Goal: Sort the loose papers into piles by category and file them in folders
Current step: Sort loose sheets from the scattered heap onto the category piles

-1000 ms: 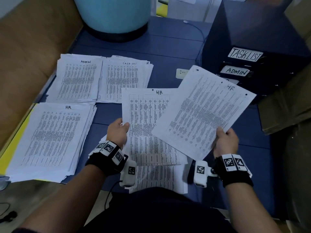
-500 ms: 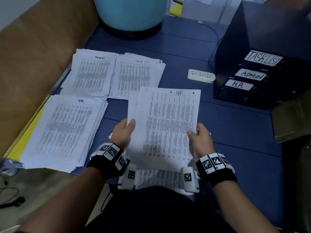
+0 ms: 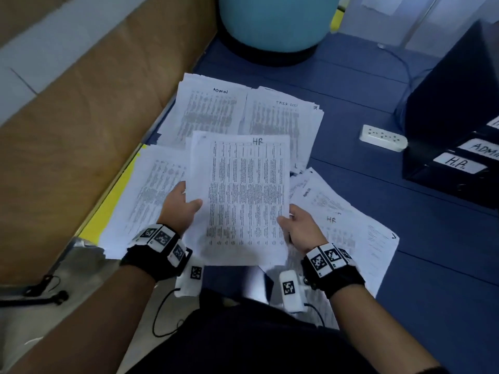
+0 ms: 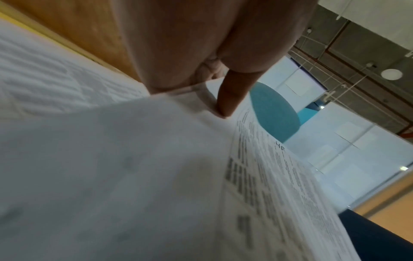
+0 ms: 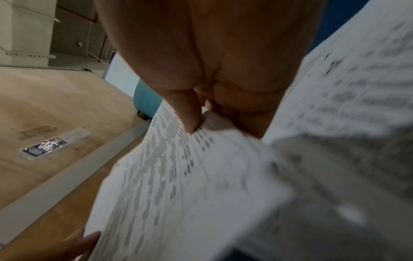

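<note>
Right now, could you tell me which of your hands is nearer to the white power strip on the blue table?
Right. The right hand pinches the HR sheet's right edge, on the side facing the power strip; the left hand grips the opposite edge, farther away.

HR sheet [image 3: 243, 195]: thin white paper, matt; table [image 3: 405, 211]: smooth blue, matt.

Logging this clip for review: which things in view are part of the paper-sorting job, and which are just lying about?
Part of the job:
HR sheet, held by left hand and right hand
Admin pile
Task list pile
HR pile
unsorted papers
labelled file box

Lying about:
power strip
blue round seat
</note>
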`<state>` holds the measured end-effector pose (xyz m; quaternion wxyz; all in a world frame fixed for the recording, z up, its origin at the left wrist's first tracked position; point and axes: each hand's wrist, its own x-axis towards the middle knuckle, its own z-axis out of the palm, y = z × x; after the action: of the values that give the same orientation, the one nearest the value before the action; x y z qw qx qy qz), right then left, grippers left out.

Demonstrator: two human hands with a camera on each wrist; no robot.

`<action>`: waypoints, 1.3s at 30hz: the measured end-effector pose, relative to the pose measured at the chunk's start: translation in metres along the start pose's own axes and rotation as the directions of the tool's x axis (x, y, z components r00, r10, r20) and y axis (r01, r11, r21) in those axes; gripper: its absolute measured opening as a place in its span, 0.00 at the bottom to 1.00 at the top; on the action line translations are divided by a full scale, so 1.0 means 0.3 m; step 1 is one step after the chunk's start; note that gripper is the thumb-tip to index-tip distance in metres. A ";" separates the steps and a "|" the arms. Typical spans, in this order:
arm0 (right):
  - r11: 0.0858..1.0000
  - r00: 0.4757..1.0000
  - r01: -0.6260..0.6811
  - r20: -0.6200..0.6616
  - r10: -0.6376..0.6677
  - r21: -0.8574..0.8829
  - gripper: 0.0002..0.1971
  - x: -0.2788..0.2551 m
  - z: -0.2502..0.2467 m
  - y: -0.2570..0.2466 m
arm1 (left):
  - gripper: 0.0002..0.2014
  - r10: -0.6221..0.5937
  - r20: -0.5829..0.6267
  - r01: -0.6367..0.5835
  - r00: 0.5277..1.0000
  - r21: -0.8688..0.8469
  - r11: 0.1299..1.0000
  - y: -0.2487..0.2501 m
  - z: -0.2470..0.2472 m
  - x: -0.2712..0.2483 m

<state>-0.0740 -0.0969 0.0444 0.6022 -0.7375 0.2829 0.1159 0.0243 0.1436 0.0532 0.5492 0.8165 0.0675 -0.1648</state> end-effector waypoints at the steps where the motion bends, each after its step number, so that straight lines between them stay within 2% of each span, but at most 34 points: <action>1: 1.000 1.000 0.001 -0.018 -0.001 0.013 0.11 0.021 0.054 -0.015 | 0.22 -0.035 0.002 0.035 0.999 -0.020 0.999 -0.020 -0.051 0.022; 4: 0.999 0.999 0.009 -0.037 -0.007 0.040 0.10 0.081 0.213 -0.058 | 0.27 -0.115 -0.014 0.115 0.993 0.031 0.993 -0.098 -0.188 0.077; 6: 1.000 1.000 -0.001 -0.017 0.001 0.025 0.08 0.113 0.317 -0.084 | 0.27 -0.133 -0.054 0.139 0.990 0.114 0.984 -0.140 -0.266 0.101; 8: 0.996 0.999 -0.017 0.033 0.020 -0.086 0.06 0.140 0.403 -0.095 | 0.27 -0.139 -0.121 0.160 0.983 0.184 0.970 -0.184 -0.332 0.129; 11: 0.961 0.992 -0.014 0.114 0.047 -0.276 0.04 0.172 0.512 -0.094 | 0.29 -0.174 -0.157 0.201 0.972 0.178 0.963 -0.237 -0.407 0.167; 15: 0.907 0.995 -0.046 0.064 0.080 -0.419 0.18 0.203 0.604 -0.085 | 0.28 -0.212 -0.208 0.242 0.955 0.131 0.961 -0.269 -0.439 0.187; 18: 0.934 0.991 -0.082 0.072 0.114 -0.348 0.19 0.202 0.603 -0.066 | 0.26 -0.107 -0.266 0.180 0.958 0.267 0.947 -0.240 -0.416 0.182; 20: 0.965 0.990 -0.123 0.045 0.137 -0.232 0.18 0.187 0.563 -0.062 | 0.23 -0.029 -0.211 0.093 0.977 0.298 0.950 -0.203 -0.376 0.182; 23: 0.974 0.992 -0.123 -0.036 0.119 -0.189 0.13 0.163 0.440 -0.054 | 0.19 0.048 -0.061 -0.027 0.997 0.313 0.950 -0.135 -0.266 0.171; 27: 0.977 0.976 -0.166 -0.162 0.144 -0.130 0.11 0.103 0.205 -0.010 | 0.15 0.193 0.146 -0.223 0.970 0.228 0.948 -0.039 -0.066 0.129; 31: 0.968 0.930 -0.220 -0.326 0.172 -0.117 0.13 0.018 -0.038 0.101 | 0.14 0.162 0.339 -0.225 0.927 0.157 0.962 0.017 0.149 0.065; 35: 0.947 0.846 -0.302 -0.489 0.213 -0.109 0.10 -0.064 -0.239 0.238 | 0.13 0.119 0.480 -0.256 0.869 0.230 0.939 0.026 0.352 -0.004; 37: 0.910 0.804 -0.393 -0.530 0.270 -0.133 0.08 -0.096 -0.314 0.290 | 0.14 0.100 0.523 -0.268 0.846 0.256 0.929 0.026 0.439 -0.036; 39: 0.861 0.783 -0.475 -0.533 0.320 -0.181 0.18 -0.109 -0.364 0.337 | 0.14 0.079 0.546 -0.281 0.834 0.296 0.913 0.023 0.511 -0.058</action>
<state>-0.1755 -0.2036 0.0049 0.3513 -0.7489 0.5539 0.0951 -0.0199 0.0014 0.0129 0.3987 0.8306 -0.1945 -0.3366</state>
